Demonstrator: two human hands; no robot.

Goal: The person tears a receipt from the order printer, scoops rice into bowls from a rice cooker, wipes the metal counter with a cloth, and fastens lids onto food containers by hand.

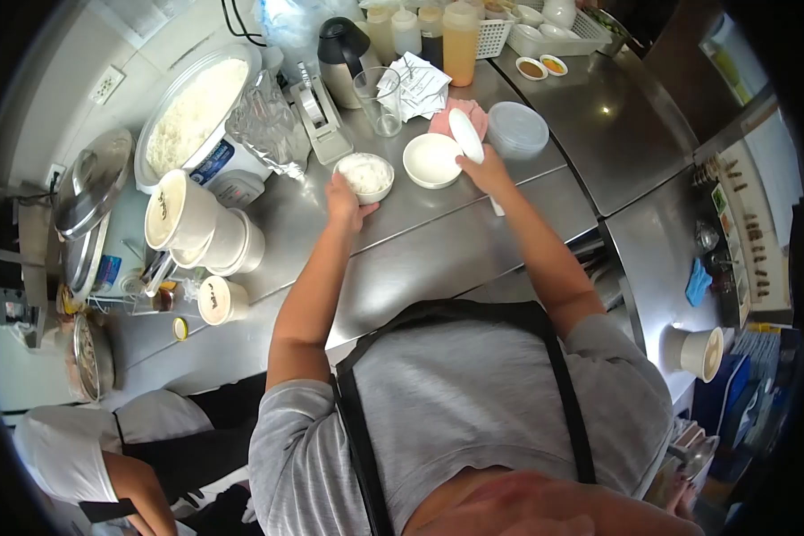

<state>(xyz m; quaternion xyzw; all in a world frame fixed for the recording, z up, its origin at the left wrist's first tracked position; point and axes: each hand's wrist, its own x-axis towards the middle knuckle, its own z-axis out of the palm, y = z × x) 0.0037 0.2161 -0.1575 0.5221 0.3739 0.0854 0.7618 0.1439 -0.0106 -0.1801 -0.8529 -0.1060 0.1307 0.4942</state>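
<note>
Portioning rice into bowls looks to be the step in hand, judging by the filled rice bowl [364, 177] in the upper middle of the frame. The left grip [346, 204] is curled around the bowl's left and near side. Whether the bowl is lifted or resting on the desk [402, 277], I cannot tell. The right grip [486, 171], a little right of centre in the upper part of the frame, is closed on a white oval object [466, 136], tilted up; dish or scoop, the view does not settle it. An empty bowl [431, 161] stands between the two grips, near the right thumb; contact there is unclear.

The next move seems to call for keeping the filled bowl level and the right grip steady, so that the white oval does not knock the empty bowl's rim.

The rice bowl is white, round and smooth-walled, upright or nearly so, with pale rice mounded up to about its rim. The empty bowl looks like the same kind, its inside pale and bare. More rice lies in a large tub [213, 164] at the upper left
</note>
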